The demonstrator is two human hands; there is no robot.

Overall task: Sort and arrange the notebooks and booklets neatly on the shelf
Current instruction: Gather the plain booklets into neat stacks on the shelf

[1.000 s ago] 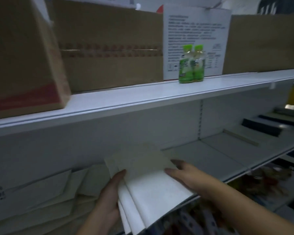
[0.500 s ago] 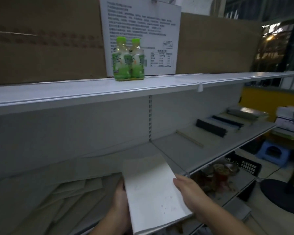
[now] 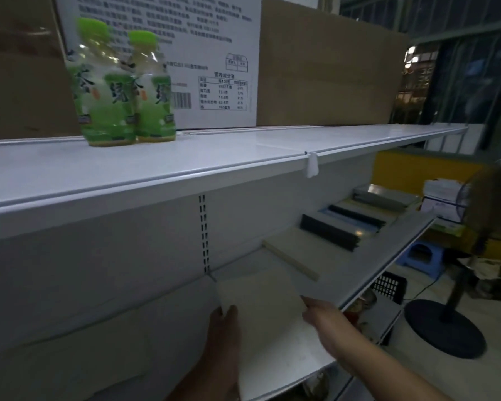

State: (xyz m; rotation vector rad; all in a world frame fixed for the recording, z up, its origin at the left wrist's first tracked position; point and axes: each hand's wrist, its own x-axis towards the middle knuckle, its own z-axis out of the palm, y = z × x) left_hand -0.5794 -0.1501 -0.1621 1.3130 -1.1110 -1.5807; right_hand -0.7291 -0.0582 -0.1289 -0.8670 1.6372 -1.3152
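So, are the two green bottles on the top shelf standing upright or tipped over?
Upright: both green bottles stand on their bases on the top shelf, caps up.

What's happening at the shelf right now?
A person holds a white booklet flat over the middle shelf, with the left hand gripping its left edge and the right hand pinching its right edge. Further right on that shelf, notebooks lie in an overlapping row. Two green tea bottles stand on the upper shelf.
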